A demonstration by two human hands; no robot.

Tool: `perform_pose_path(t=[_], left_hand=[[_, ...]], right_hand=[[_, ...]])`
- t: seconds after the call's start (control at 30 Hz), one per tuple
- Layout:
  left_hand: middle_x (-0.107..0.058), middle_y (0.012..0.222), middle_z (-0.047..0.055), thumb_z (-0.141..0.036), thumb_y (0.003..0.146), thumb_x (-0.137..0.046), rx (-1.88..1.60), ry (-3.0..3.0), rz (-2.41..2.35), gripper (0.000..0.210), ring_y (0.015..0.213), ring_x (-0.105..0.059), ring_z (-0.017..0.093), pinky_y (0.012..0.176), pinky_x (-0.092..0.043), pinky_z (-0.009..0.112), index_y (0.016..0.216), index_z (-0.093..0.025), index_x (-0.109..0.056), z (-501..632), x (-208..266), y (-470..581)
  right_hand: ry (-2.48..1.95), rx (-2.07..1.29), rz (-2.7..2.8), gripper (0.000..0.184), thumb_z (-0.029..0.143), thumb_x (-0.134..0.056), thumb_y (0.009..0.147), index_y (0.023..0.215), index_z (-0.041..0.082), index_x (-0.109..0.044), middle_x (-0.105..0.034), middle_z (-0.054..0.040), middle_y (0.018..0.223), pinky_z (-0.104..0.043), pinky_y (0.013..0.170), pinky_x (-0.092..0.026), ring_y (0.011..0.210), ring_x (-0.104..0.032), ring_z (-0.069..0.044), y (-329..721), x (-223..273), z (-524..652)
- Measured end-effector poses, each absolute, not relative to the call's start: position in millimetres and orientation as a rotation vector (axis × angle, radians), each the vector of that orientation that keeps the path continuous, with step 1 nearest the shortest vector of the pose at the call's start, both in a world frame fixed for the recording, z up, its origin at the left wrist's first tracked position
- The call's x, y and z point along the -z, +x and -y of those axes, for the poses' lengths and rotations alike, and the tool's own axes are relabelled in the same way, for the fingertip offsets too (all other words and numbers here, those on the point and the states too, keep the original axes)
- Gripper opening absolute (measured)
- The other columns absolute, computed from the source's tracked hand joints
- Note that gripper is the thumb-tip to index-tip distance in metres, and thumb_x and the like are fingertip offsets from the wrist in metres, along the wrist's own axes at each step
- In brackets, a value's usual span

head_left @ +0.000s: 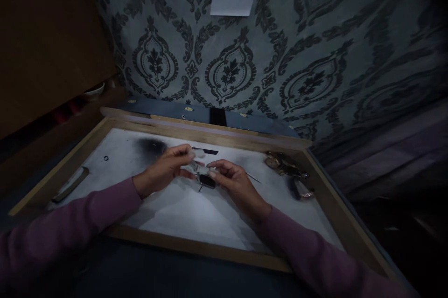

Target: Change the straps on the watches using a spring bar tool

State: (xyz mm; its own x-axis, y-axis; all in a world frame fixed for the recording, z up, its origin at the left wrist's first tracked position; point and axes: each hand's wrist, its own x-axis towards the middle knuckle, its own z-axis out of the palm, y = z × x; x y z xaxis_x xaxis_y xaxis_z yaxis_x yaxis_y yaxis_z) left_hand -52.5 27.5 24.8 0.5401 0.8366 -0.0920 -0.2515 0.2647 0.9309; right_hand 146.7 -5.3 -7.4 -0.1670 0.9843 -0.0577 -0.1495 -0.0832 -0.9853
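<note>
Over the middle of a shallow wood-rimmed tray (196, 241), both hands hold a small silvery wristwatch (207, 181) with a dark, roughly rectangular face. My left hand (170, 166) is closed on its pale strap end, thumb and fingers at the upper left. On the other side, my right hand (234, 181) pinches the case by its right edge. Fingers hide part of the strap and case. A short, thin dark piece (200, 189) shows just below the watch; whether it is attached I cannot tell. Behind the hands lies a dark flat strip (206, 151).
A thin metal tool (253, 177) lies right of my right hand. Gold-toned watches (280, 162) and another banded piece (301, 189) rest at the tray's right. A curved strap (73, 185) and small dark ring (106, 158) lie left. Patterned wallpaper (231, 67) rises behind.
</note>
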Motion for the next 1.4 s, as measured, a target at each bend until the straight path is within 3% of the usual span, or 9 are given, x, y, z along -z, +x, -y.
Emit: perform_pose_path(t=[0.13,0.3,0.47,0.6,0.73,0.87,1.03,1.2,1.4], left_hand=[[-0.06,0.108,0.008,-0.03,0.083,-0.068,-0.866,0.901,-0.678,0.019,0.099,-0.061,0.021,0.063,-0.057,0.025,0.086,-0.017,-0.056,-30.4,-28.6,-54.1],[-0.061,0.104,0.008,-0.022,0.082,-0.066,-0.744,0.977,-0.653,0.027,0.091,-0.06,0.018,0.062,-0.055,0.025,0.108,-0.019,-0.058,-27.2,-29.0,-53.6],[-0.062,0.09,0.005,-0.01,0.069,-0.071,-0.589,0.98,-0.577,0.046,0.08,-0.061,0.016,0.062,-0.051,0.025,0.112,-0.017,-0.056,-26.1,-20.7,-53.9],[-0.062,0.077,0.001,-0.018,0.073,-0.074,-0.587,1.026,-0.575,0.038,0.068,-0.059,0.011,0.058,-0.046,0.021,0.107,-0.015,-0.056,-27.0,-14.2,-52.5],[-0.06,0.067,-0.002,-0.03,0.076,-0.074,-0.556,1.069,-0.614,0.029,0.056,-0.055,0.009,0.051,-0.041,0.02,0.093,-0.014,-0.057,-25.5,-11.6,-50.3],[-0.056,0.057,-0.005,-0.04,0.075,-0.074,-0.51,1.206,-0.662,0.03,0.048,-0.05,0.007,0.048,-0.035,0.019,0.083,-0.015,-0.058,-24.1,-10.5,-46.7],[-0.053,0.051,-0.005,-0.046,0.079,-0.069,-0.543,1.239,-0.68,0.032,0.045,-0.046,0.007,0.047,-0.032,0.02,0.082,-0.014,-0.061,-26.9,-12.5,-48.4],[-0.063,0.067,0.001,-0.035,0.071,-0.075,-0.538,1.092,-0.619,0.03,0.059,-0.054,0.01,0.055,-0.037,0.021,0.089,-0.014,-0.063,-26.5,-14.3,-52.2],[-0.044,0.047,-0.009,-0.05,0.07,-0.075,-0.501,1.238,-0.793,0.038,0.04,-0.027,0.005,0.042,-0.017,0.021,0.078,-0.015,-0.061,-21.7,-6.7,-45.6]], right_hand=[[-1.072,-1.479,1.124,0.029,0.038,-0.084,0.064,0.084,0.019,-0.072,-0.056,0.0052,0.058,-0.023,0.054,-0.039,0.052,-0.048,-0.008,148.0,11.5,4.9],[-0.991,-1.591,1.083,0.025,0.03,-0.085,0.063,0.083,0.02,-0.072,-0.069,0.0002,0.077,-0.027,0.068,-0.047,0.069,-0.061,-0.013,143.1,10.9,6.9],[-0.929,-1.644,0.964,0.028,0.034,-0.085,0.064,0.084,0.021,-0.07,-0.067,0.0013,0.071,-0.023,0.058,-0.044,0.06,-0.056,-0.011,142.5,4.7,5.9],[-0.946,-1.66,0.947,0.029,0.034,-0.084,0.065,0.086,0.019,-0.069,-0.064,0.0016,0.069,-0.018,0.046,-0.031,0.055,-0.049,-0.008,143.8,2.1,6.9],[-1.006,-1.656,1.048,0.034,0.034,-0.085,0.062,0.088,0.019,-0.069,-0.063,0.0015,0.072,-0.019,0.045,-0.029,0.053,-0.047,-0.007,143.8,0.8,9.1],[-0.991,-1.613,1.189,0.026,0.037,-0.081,0.068,0.077,0.017,-0.067,-0.052,0.0053,0.057,-0.02,0.044,-0.024,0.047,-0.036,-0.006,140.7,-3.5,11.5],[-0.915,-1.548,1.095,0.026,0.039,-0.078,0.071,0.074,0.018,-0.064,-0.046,0.0058,0.058,-0.021,0.047,-0.027,0.051,-0.035,-0.007,136.1,-7.7,12.0],[-0.959,-1.509,1.142,0.028,0.041,-0.076,0.073,0.081,0.018,-0.064,-0.049,0.005,0.061,-0.022,0.048,-0.028,0.051,-0.037,-0.008,142.8,-7.6,11.9],[-1.026,-1.539,1.394,0.031,0.033,-0.08,0.07,0.084,0.02,-0.055,-0.054,0.0046,0.071,-0.022,0.054,-0.036,0.059,-0.046,-0.009,142.6,-8.0,20.1]])
